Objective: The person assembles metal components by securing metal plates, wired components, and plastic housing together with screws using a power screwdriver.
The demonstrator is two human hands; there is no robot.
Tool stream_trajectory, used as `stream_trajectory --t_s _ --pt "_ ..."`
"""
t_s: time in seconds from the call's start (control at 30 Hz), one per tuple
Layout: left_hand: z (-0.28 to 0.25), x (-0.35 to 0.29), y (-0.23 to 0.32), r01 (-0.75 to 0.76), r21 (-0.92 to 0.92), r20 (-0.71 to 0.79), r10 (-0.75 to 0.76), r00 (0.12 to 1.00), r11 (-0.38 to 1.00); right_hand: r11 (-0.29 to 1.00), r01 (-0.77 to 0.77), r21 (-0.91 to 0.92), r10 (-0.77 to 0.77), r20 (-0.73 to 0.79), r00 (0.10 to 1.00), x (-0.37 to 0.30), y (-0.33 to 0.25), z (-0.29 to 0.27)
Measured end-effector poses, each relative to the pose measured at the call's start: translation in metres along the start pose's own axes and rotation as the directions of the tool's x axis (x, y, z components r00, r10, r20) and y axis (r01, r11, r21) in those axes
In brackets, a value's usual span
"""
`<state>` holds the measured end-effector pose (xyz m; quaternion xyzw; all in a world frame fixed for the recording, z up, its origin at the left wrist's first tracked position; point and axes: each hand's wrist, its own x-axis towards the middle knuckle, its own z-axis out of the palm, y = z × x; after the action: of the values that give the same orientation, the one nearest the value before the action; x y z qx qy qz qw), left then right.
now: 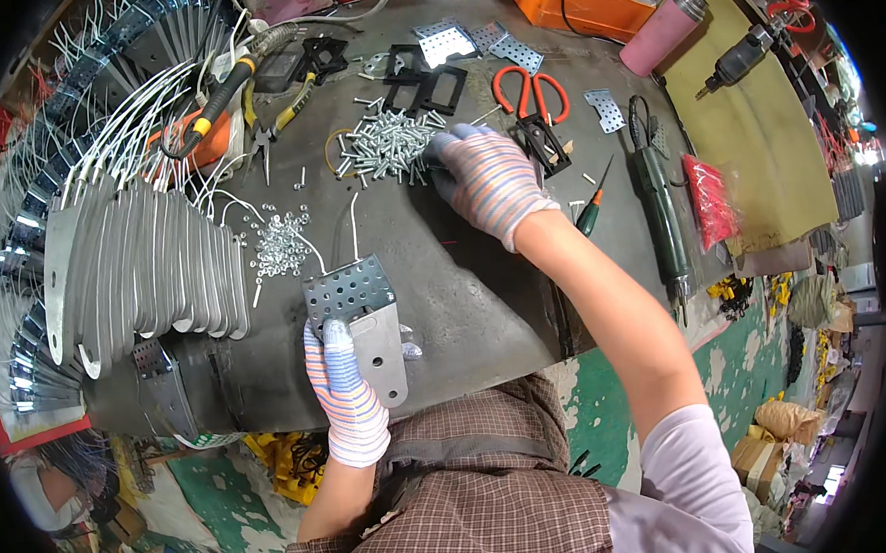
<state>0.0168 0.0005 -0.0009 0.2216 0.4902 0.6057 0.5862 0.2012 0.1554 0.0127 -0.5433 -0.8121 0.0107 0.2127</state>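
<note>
My left hand (347, 397), in a striped knit glove, grips a flat grey metal bracket (375, 355) near the table's front edge. A perforated metal plate (349, 289) sits at the bracket's far end, and a white wire (354, 226) sticks up from it. My right hand (488, 179), gloved alike, reaches to the right edge of a pile of silver screws (386, 144). Its fingers are bent together at the screws; whatever lies between the fingertips is hidden. A heap of small nuts (282, 245) lies left of the plate.
Stacked grey brackets (152, 262) with white wires fill the left side. Pliers (264, 151), red-handled scissors (532, 94), black frames (443, 89), a screwdriver (590, 214), a dark power screwdriver (660, 215), a red bag (710, 200) and a pink bottle (663, 33) lie around.
</note>
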Motion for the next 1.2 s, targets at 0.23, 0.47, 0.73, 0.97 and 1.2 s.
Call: stream_trajectory --t_s 0.23,0.47,0.73,0.97,1.2 --pt "0.002 0.003 0.004 0.031 -0.031 -0.002 -0.031 1.0 0.999 0.999 0.03 0.017 -0.031 0.022 0.999 -0.002 -0.007 0.002" --pt "0.002 0.005 0.004 0.052 -0.06 0.024 -0.051 0.998 0.997 0.983 0.06 -0.175 -0.024 0.204 0.979 0.002 -0.004 0.004" --pt "0.0 0.003 0.004 0.058 -0.056 0.036 -0.056 0.998 0.997 0.993 0.09 -0.074 -0.068 0.265 0.962 0.007 -0.002 -0.009" --pt "-0.002 -0.003 -0.009 -0.261 0.464 0.166 0.207 0.964 0.846 0.639 0.029 0.769 -0.166 0.101 0.981 -0.068 -0.073 -0.052" --pt "0.005 -0.004 -0.009 -0.464 0.698 0.335 0.324 0.885 0.545 0.77 0.127 0.626 -0.134 -0.037 0.99 -0.074 -0.073 -0.042"
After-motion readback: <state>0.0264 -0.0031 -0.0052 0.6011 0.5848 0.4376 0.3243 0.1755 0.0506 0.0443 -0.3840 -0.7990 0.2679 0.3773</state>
